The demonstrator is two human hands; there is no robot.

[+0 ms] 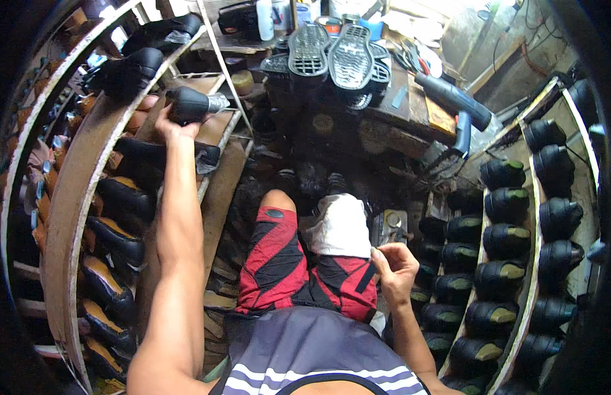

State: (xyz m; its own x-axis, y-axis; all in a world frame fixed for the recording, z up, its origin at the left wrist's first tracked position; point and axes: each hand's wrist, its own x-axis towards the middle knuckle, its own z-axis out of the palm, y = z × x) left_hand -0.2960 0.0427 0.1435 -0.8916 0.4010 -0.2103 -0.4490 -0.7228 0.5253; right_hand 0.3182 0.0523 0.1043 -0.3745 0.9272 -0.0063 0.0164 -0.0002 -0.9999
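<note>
My left hand [172,126] reaches to the shelf rack on the left, its fingers closed around a black shoe [189,104]. Clear crinkled plastic pokes out of one end of that shoe. Just below it, another black shoe [167,153] lies on the rack. By my right knee, my right hand [396,266] is closed in a pinch, and what its fingertips hold cannot be made out. A narrow dark strip shows beside these fingers, perhaps part of my shorts. Over that knee lies a white cloth [341,225], close to the right hand.
Black shoes line the left rack [78,197] and the right rack [535,263]. Ahead, a cluttered workbench [404,99] bears black shoe soles [351,58], a heat gun [457,102], containers and hand tools. A small metal device [392,224] stands beside my right knee.
</note>
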